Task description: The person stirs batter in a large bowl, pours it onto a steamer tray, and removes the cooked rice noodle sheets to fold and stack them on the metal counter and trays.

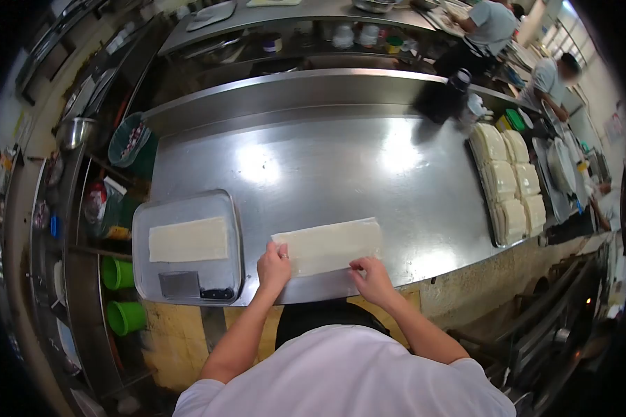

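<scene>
Left hand (276,268) pinches the left end of a dough sheet (334,247) on the steel counter (306,167); right hand (370,278) curls at its near edge, grip unclear.

- Sheet (327,247) between the hands: pale cream, plain.
- Bench (313,167): silvery grey, with bright white patches of glare.
- Tray (145,222) at the left: grey.
- Cream strip (188,240) in it: one even tone, no pattern.
- Flat blade (179,284): dull dark grey; its handle (217,294) is black with small pale spots.
- Stacked pieces (502,181) at the right: creamy off-white, with glossy highlights.
- Upper bucket (117,273) and lower bucket (126,317): both vivid lime green.
- Tub (515,119): green top, yellow on the side.
- Tall dark container (452,97): black.
- Wearer's shirt (348,368): plain white.
- Co-worker's shirt (492,28): pale grey.
</scene>
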Available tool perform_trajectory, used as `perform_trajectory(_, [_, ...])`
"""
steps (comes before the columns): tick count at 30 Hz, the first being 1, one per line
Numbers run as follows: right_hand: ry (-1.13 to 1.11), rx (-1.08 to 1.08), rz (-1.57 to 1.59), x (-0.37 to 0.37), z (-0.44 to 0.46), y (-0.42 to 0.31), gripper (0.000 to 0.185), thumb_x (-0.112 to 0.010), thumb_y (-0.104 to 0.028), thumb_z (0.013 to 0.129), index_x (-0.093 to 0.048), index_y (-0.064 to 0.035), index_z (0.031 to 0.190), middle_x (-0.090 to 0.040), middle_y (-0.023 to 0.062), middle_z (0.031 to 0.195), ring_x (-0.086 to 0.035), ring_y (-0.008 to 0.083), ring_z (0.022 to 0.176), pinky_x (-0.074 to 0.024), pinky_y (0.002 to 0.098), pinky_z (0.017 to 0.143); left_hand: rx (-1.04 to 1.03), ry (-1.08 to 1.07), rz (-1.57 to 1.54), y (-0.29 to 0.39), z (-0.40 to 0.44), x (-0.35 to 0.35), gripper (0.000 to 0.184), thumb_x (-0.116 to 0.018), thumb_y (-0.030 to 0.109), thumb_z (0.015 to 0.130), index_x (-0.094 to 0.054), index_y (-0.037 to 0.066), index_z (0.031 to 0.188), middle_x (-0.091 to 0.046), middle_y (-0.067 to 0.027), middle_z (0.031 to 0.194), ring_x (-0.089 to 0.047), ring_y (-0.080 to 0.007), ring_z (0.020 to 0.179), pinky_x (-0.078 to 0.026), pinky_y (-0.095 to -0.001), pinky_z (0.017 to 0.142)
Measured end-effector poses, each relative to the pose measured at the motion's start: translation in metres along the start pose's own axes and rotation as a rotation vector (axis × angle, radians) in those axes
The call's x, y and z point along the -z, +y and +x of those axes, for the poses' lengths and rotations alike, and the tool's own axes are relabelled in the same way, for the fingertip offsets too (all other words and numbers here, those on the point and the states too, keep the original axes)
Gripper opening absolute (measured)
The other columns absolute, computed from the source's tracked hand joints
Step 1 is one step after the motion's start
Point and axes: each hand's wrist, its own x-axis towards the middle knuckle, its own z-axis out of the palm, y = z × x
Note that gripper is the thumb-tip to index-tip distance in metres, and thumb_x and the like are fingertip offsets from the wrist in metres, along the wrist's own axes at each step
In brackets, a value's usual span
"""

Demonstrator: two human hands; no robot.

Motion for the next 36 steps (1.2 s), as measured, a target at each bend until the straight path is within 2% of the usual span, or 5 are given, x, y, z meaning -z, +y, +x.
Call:
perform_trajectory(17, [0.269,-0.161,0.358,0.049,-0.088,0.086,0.025,-0.074,-0.014,0.088,-0.072,0.0013,0.108,-0.075,0.0179,0.096,-0.073,0.0255,0.085,-0.0571,0.0364,0.079,-0.654,0.103,0.142,0.256,-0.063,0.076,0.017,-0.056,0.021,0.102,-0.059,0.005,0.098,-0.067,-0.0223,0.070,-0.066,-0.0457,0.066,-0.050,-0.0559,0.061])
perform_trajectory(23, [0.313,-0.325,0.823,0.046,-0.061,0.118,0.027,-0.073,-0.012,0.093,-0.067,-0.0013,0.117,-0.071,0.0051,0.098,-0.065,0.0145,0.089,-0.0522,0.0296,0.082,-0.824,0.061,0.041,0.323,-0.088,0.092,0.017,-0.060,0.020,0.101,-0.060,0.004,0.095,-0.065,-0.0222,0.069,-0.065,-0.0439,0.065,-0.048,-0.0522,0.059])
perform_trajectory(28, [0.077,-0.158,1.675,0.053,-0.036,0.108,0.044,-0.067,-0.017,0.094,-0.056,-0.0032,0.135,-0.069,0.0083,0.121,-0.068,0.0255,0.105,-0.0534,0.0421,0.092,-0.739,0.042,-0.060,0.328,-0.097,0.143,0.021,-0.060,0.019,0.102,-0.061,0.000,0.092,-0.064,-0.0204,0.068,-0.063,-0.0376,0.061,-0.046,-0.0453,0.058])
perform_trajectory(32, [-0.139,-0.104,1.719,0.054,-0.041,0.075,0.043,-0.065,-0.016,0.097,-0.056,-0.0005,0.136,-0.068,0.0110,0.128,-0.067,0.0278,0.114,-0.0543,0.0446,0.096,-0.563,0.025,-0.119,0.274,-0.074,0.185,0.024,-0.060,0.019,0.102,-0.060,-0.002,0.089,-0.059,-0.0186,0.066,-0.056,-0.0287,0.057,-0.043,-0.0402,0.057])
perform_trajectory(36, [-0.102,-0.268,1.484,0.015,-0.031,0.030,0.035,-0.063,-0.012,0.100,-0.059,0.0029,0.132,-0.069,0.0136,0.125,-0.069,0.0266,0.110,-0.0568,0.0418,0.094,-0.317,-0.004,-0.033,0.171,-0.035,0.216,0.022,-0.057,0.020,0.101,-0.062,0.001,0.094,-0.064,-0.0243,0.074,-0.064,-0.0469,0.076,-0.047,-0.0525,0.067])
